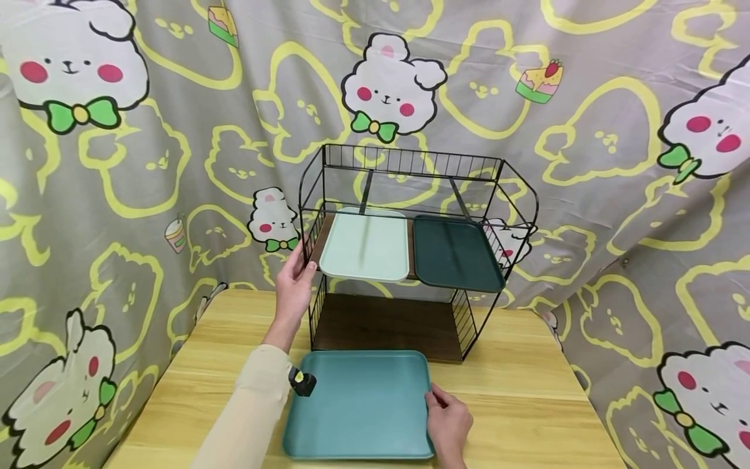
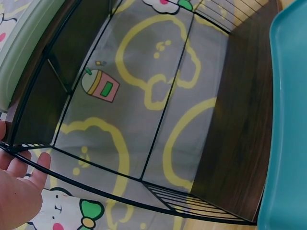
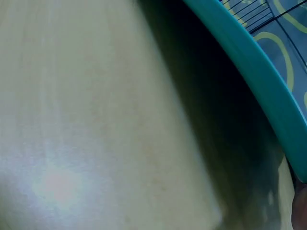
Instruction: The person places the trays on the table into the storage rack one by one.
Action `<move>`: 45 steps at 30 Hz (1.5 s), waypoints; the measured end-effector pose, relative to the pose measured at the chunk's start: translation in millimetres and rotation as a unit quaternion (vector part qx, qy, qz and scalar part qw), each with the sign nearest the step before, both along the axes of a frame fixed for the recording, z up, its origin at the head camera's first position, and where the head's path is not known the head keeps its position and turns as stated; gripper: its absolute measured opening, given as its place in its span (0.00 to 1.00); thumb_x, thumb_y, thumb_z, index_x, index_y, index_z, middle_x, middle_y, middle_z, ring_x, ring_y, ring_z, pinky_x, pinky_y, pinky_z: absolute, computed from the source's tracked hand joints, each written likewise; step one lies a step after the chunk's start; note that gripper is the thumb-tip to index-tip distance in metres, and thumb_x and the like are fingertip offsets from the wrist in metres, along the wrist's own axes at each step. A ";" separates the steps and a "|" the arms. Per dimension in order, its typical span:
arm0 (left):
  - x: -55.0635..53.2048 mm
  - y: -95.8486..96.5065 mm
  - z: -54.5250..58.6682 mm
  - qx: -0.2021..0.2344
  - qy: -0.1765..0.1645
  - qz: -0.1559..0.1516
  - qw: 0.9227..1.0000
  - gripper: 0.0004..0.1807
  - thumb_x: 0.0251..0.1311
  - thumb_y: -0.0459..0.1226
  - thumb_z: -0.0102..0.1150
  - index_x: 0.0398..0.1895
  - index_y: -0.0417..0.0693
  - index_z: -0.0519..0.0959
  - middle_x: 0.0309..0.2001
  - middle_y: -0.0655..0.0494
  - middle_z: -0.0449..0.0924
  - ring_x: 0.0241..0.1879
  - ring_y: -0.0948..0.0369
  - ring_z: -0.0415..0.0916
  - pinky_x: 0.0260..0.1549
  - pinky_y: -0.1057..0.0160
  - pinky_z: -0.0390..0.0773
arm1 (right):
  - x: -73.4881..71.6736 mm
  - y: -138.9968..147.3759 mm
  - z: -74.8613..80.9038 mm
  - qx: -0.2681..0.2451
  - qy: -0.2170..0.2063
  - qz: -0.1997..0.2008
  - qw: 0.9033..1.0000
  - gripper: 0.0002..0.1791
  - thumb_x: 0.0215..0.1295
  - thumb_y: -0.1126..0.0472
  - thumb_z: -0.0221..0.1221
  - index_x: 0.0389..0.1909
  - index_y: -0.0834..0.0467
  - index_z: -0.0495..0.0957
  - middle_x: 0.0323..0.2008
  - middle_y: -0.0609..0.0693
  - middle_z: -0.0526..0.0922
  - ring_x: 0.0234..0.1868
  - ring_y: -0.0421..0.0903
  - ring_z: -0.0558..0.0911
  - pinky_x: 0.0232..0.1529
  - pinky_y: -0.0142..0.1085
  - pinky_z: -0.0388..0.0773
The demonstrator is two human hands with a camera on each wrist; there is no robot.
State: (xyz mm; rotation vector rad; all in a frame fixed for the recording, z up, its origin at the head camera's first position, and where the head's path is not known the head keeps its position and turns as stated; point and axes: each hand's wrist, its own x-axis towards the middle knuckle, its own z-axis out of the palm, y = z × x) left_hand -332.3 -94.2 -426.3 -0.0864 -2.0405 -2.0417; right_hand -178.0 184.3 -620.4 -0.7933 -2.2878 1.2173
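A two-tier black wire rack (image 1: 401, 155) with dark wood shelves stands at the back of the table. My left hand (image 1: 294, 284) grips its left side at the upper shelf; in the left wrist view, fingers of the left hand (image 2: 19, 196) reach behind the wire frame. A mint-green tray (image 1: 369, 244) and a dark green tray (image 1: 456, 254) lie side by side on the upper shelf. My right hand (image 1: 448, 420) pinches the right edge of a teal tray (image 1: 360, 407) in front of the rack. In the right wrist view, the teal tray's rim (image 3: 249, 81) stands above the table, with shadow beneath.
The lower shelf (image 1: 381, 322) of the rack is dark wood. A light wooden table (image 1: 527, 391) carries the rack. Patterned grey curtain (image 1: 234, 130) hangs behind and on both sides. A small black device (image 1: 302, 382) sits at the left wrist, over the teal tray in the head view.
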 end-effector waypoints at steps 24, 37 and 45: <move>-1.9 -5.9 -2.1 -0.009 0.002 0.004 1.000 0.32 0.82 0.37 0.51 0.83 0.69 0.62 0.81 0.52 0.67 0.79 0.52 0.67 0.78 0.51 0.68 | 1.1 24.8 31.9 -0.041 -0.006 0.015 0.999 0.11 0.62 0.64 0.73 0.46 0.59 0.92 0.34 0.54 0.94 0.31 0.36 0.84 0.31 0.26 0.73; -0.7 -2.3 -1.0 0.000 0.007 0.004 1.000 0.32 0.81 0.36 0.52 0.82 0.69 0.64 0.80 0.51 0.68 0.79 0.51 0.67 0.78 0.51 0.68 | -10.7 41.5 40.7 -0.050 -0.005 -0.020 0.999 0.11 0.64 0.62 0.71 0.46 0.59 0.93 0.35 0.54 0.94 0.34 0.37 0.83 0.33 0.28 0.72; 0.3 -0.2 -0.5 0.003 0.003 -0.001 1.000 0.31 0.81 0.36 0.52 0.82 0.69 0.64 0.80 0.51 0.67 0.79 0.50 0.66 0.79 0.50 0.66 | -28.2 50.3 41.3 -0.072 0.007 -0.014 0.997 0.12 0.67 0.62 0.69 0.49 0.60 0.92 0.46 0.61 0.93 0.53 0.62 0.88 0.50 0.45 0.78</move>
